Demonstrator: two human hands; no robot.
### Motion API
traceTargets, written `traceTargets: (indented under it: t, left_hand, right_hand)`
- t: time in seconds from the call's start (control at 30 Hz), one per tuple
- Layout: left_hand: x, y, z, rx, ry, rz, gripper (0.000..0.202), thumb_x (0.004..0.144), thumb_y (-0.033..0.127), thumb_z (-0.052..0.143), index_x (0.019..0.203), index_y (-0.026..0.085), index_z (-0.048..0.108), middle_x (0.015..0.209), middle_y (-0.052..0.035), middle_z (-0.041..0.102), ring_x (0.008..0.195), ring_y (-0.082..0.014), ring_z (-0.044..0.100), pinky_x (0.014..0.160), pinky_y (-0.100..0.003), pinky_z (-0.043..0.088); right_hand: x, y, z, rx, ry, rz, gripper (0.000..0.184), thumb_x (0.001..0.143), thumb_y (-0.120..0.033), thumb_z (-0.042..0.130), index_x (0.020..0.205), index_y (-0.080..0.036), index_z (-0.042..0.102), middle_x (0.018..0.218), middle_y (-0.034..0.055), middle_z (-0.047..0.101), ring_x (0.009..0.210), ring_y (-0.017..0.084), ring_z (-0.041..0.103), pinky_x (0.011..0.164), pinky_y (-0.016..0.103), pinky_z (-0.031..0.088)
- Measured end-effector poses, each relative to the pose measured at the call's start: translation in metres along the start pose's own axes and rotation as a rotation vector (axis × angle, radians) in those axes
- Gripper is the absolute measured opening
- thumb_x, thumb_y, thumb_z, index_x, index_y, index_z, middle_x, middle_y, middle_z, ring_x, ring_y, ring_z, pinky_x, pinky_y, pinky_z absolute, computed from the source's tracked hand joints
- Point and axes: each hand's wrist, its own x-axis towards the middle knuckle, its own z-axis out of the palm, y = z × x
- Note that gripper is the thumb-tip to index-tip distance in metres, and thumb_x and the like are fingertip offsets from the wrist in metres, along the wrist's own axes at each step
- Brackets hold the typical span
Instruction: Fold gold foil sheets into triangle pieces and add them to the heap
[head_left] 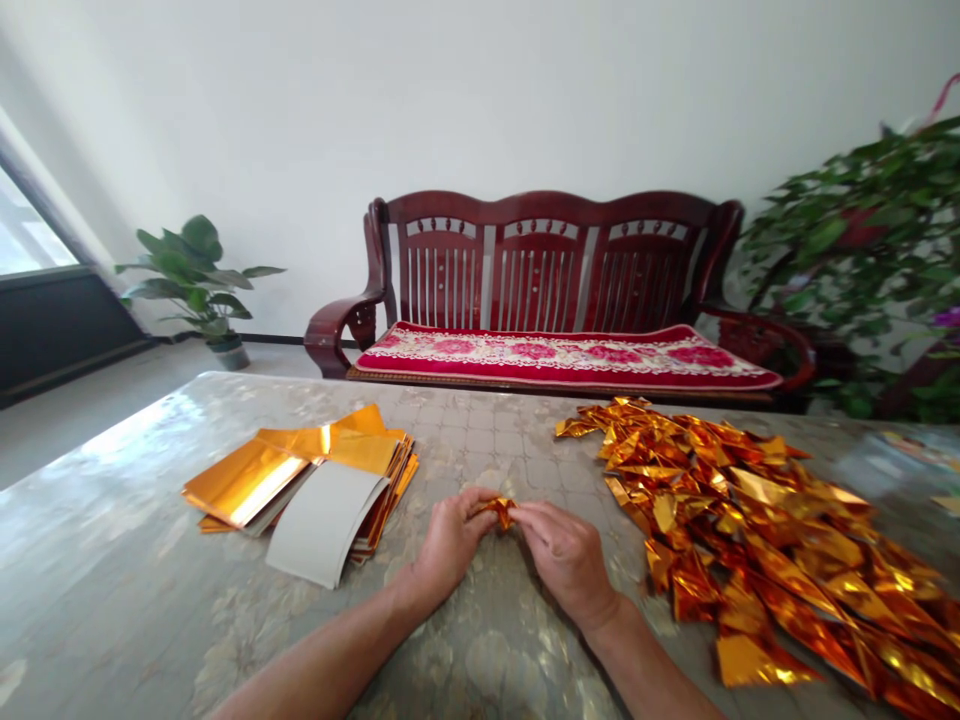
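A small piece of folded gold foil paper (504, 513) is pinched between my two hands, over the middle of the table. My left hand (451, 540) grips its left end with thumb and fingers. At its right end, my right hand (568, 555) holds it between thumb and fingertips. To the left lies a stack of flat gold foil sheets (251, 475), with grey-backed sheets (326, 520) on its near side. A large heap of folded gold foil pieces (757, 540) spreads over the right side.
A patterned cover lies on the table (135, 600). Beyond it stands a dark red wooden bench (532, 265) with a red floral seat cover (540, 350). A potted plant (199, 275) is at the left, leafy plants (877, 230) at the right. Clear plastic (892, 465) sits at the table's right.
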Motion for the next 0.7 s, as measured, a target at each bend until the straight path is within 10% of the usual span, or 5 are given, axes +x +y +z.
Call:
traceTargets:
  t: [0.17, 0.4, 0.7]
  left_hand:
    - [0.000, 0.000, -0.003, 0.062, 0.009, -0.017, 0.029, 0.079, 0.015, 0.058, 0.104, 0.018, 0.072, 0.094, -0.0013, 0.077, 0.081, -0.0182, 0.070, 0.074, -0.027, 0.057]
    - [-0.004, 0.006, -0.006, 0.367, -0.025, 0.113, 0.027, 0.090, 0.022, 0.050, 0.073, 0.019, 0.071, 0.068, 0.0020, 0.070, 0.064, -0.0146, 0.062, 0.060, -0.021, 0.047]
    - [-0.002, 0.000, -0.008, 0.401, -0.041, 0.183, 0.026, 0.095, 0.026, 0.050, 0.101, 0.026, 0.075, 0.098, -0.0004, 0.077, 0.089, -0.0192, 0.071, 0.080, -0.025, 0.052]
  right_hand:
    - [-0.002, 0.002, 0.005, -0.011, 0.001, 0.064, 0.029, 0.091, -0.014, 0.054, 0.113, -0.023, 0.071, 0.097, 0.0042, 0.078, 0.082, 0.017, 0.074, 0.077, 0.027, 0.059]
    - [-0.007, 0.008, 0.011, 0.010, 0.043, 0.134, 0.035, 0.089, -0.014, 0.055, 0.119, -0.025, 0.069, 0.104, 0.0031, 0.077, 0.084, 0.019, 0.075, 0.079, 0.029, 0.062]
    - [0.001, 0.001, 0.006, 0.048, -0.078, 0.319, 0.023, 0.089, -0.018, 0.057, 0.099, -0.027, 0.075, 0.090, -0.0012, 0.079, 0.076, 0.020, 0.076, 0.068, 0.027, 0.061]
